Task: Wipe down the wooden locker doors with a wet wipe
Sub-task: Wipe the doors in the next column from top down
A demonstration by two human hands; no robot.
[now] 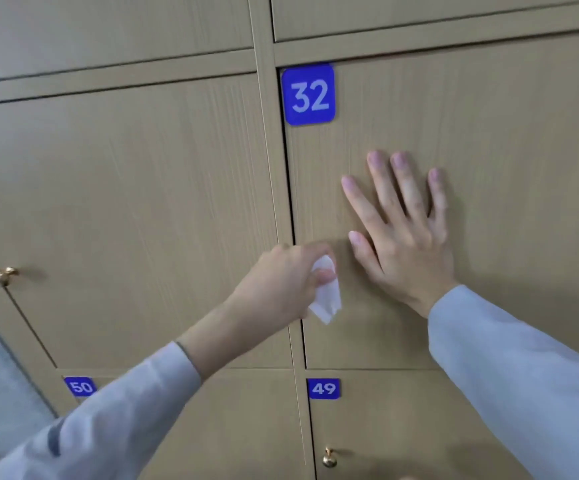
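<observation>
1. Head view, the only view. Wiping is underway on locker door 32 (489, 140), the wood-grain door carrying the blue 32 plate (309, 95) at its upper left corner.
2. Left hand (281, 282) is curling its fingers and thumb around a crumpled white wet wipe (326, 296). The wipe is sitting at the fingertip side of that hand, with a loose tail hanging below the thumb.
3. The wipe is lying at the left edge of door 32, just beside the dark vertical gap separating it from the neighbouring door (125, 220). Whether it is pressing on the wood or hovering just off it, I cannot tell.
4. Right hand (402, 230) is lying flat on door 32 with fingers straight and spread, holding nothing. Judgement: it is bracing the door shut against the wiping pressure.
5. The wipe is just beside the right thumb, below and to its left, not touching it.
6. Judgement on step: an edge pass low on door 32 is in progress; the door's wide area under and around the right hand looks pending.
7. Judgement on next move: it is calling for the flat hand shifting aside so the wipe can sweep across the panel.
8. Doors 49 (322, 388) and 50 (80, 386) below are awaiting attention.
</observation>
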